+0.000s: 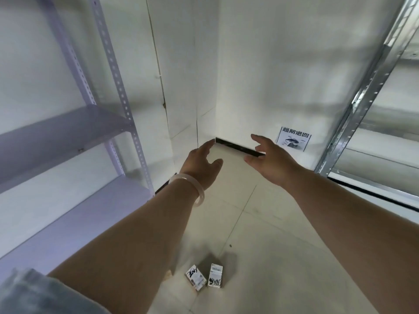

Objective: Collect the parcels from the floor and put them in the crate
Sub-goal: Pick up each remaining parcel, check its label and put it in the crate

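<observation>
Parcels lie on the floor well below both hands, nearer the left hand. Left hand and right hand spread open, empty.

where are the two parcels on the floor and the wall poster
left parcel (196, 277), head view, on its labelled top face
right parcel (215, 275), head view, on its labelled top face
wall poster (293, 138), head view, on its printed middle

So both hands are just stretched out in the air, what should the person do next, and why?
Probably lower the empty, open right hand toward the two small white labelled parcels lying side by side on the pale tiled floor. Both it and the left hand hold nothing and point at the wall corner, far above the parcels. No crate is in view yet.
</observation>
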Tool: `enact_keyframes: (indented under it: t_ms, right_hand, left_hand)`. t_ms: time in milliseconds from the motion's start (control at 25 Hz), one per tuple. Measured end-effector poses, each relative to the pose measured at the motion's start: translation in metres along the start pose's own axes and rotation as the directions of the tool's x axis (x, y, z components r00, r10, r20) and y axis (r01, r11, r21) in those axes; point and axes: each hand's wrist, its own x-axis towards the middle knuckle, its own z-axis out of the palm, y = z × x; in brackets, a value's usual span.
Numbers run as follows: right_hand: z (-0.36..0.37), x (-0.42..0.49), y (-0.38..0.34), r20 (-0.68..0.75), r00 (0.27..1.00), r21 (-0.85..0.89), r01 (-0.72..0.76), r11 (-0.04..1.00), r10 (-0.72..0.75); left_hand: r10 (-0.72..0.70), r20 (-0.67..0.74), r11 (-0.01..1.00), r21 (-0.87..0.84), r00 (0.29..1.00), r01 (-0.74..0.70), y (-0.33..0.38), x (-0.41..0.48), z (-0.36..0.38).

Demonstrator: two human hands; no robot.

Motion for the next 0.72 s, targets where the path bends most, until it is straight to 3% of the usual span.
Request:
enact_keyframes:
  t_ms: [280, 520, 720]
  right_hand:
    - [0.048, 0.083, 0.035, 0.110, 0.994, 0.013, 0.020, 1.000, -0.022]
    - [0.101, 0.148, 0.072, 0.117, 0.990, -0.023, -0.079, 0.997, 0.081]
    - [0.167, 0.189, 0.118, 0.195, 0.970, -0.049, -0.137, 0.989, 0.144]
  left_hand:
    - [-0.153, 0.005, 0.985, 0.077, 0.988, 0.152, -0.052, 0.066, 0.029]
    - [-0.168, 0.049, 0.981, 0.105, 0.985, 0.162, -0.117, 0.134, 0.058]
    - [-0.270, 0.059, 0.960, 0.085, 0.961, 0.265, -0.199, 0.160, 0.103]
